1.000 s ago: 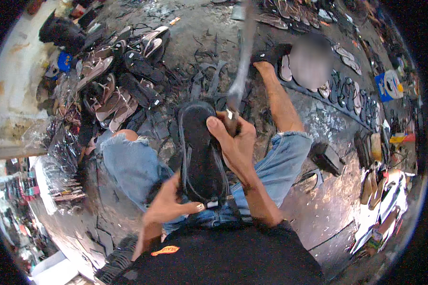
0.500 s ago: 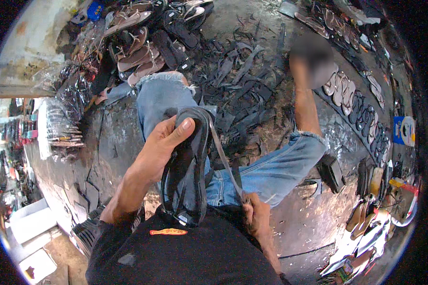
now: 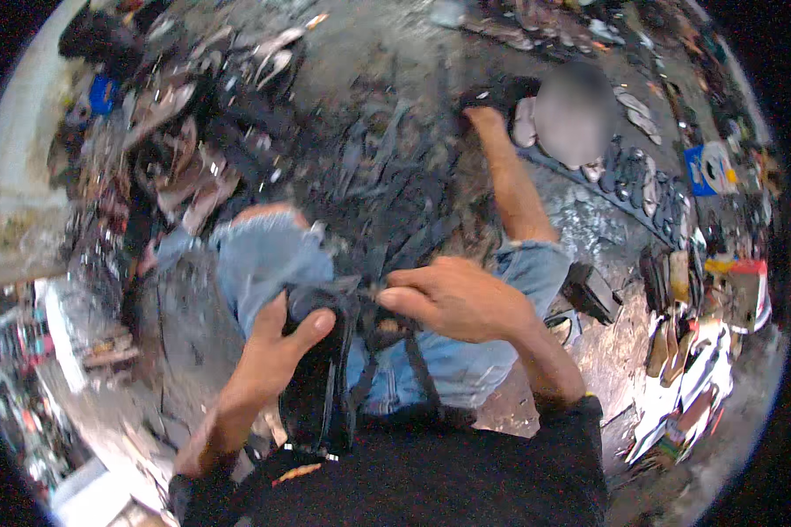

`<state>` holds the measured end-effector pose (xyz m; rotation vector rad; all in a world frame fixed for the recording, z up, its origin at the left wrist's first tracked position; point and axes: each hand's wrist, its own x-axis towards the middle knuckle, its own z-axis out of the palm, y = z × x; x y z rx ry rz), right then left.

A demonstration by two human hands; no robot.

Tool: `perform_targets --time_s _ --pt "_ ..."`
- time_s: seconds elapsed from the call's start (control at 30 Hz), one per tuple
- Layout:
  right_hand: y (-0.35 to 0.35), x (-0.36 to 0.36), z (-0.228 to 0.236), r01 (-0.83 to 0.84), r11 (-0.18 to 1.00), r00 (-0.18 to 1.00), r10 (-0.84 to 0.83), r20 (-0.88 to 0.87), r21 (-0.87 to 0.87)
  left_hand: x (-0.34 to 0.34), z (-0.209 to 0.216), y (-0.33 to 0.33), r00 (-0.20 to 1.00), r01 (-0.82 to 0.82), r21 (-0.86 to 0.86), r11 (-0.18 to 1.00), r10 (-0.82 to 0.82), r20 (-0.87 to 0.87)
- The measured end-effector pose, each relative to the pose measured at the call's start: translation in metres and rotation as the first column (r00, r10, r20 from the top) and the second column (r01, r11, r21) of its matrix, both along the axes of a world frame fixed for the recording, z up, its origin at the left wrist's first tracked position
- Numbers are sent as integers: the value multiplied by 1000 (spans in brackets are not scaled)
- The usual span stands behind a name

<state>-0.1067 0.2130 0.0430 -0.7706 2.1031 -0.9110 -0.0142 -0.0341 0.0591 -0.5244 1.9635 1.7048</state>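
Observation:
A black sandal (image 3: 312, 395) lies lengthwise over my lap, its heel end towards my shirt. My left hand (image 3: 277, 347) is closed around its far end, the thumb pressed on top. Just to the right of that end is my right hand (image 3: 466, 303), back up, thumb and forefinger pinched together. A thin dark strip (image 3: 422, 373) hangs below these fingers and loops over my jeans. Motion blur hides exactly where the strip joins the sandal, and whether a small tool is in the right fingers.
Dark cut-off strips (image 3: 387, 176) cover the floor between my legs. Piled sandals (image 3: 185, 167) lie at the far left, with rows of sandals (image 3: 637, 180) at the right. A dark block (image 3: 593, 294) stands beside my right knee, near shoe pieces and papers (image 3: 690, 386).
My right hand has moved from low by my hip up to the sandal's far end. The strip, stretched taut before, now hangs slack. The sandal has shifted slightly nearer, and the view has turned.

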Motion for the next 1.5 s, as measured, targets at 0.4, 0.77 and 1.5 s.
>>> perform_targets --time_s 0.4,0.77,1.5 --pt "18 -15 -88 577 539 734 -672 99 -613 -45 39 -22 701 -392 -71 917 249 -668" --pt "30 134 -61 722 522 598 -801 30 -455 -27 -12 57 795 -403 784 473 606 43" --pt "6 98 -70 462 836 876 -482 8 -296 21 -49 29 918 -348 515 783 397 16"
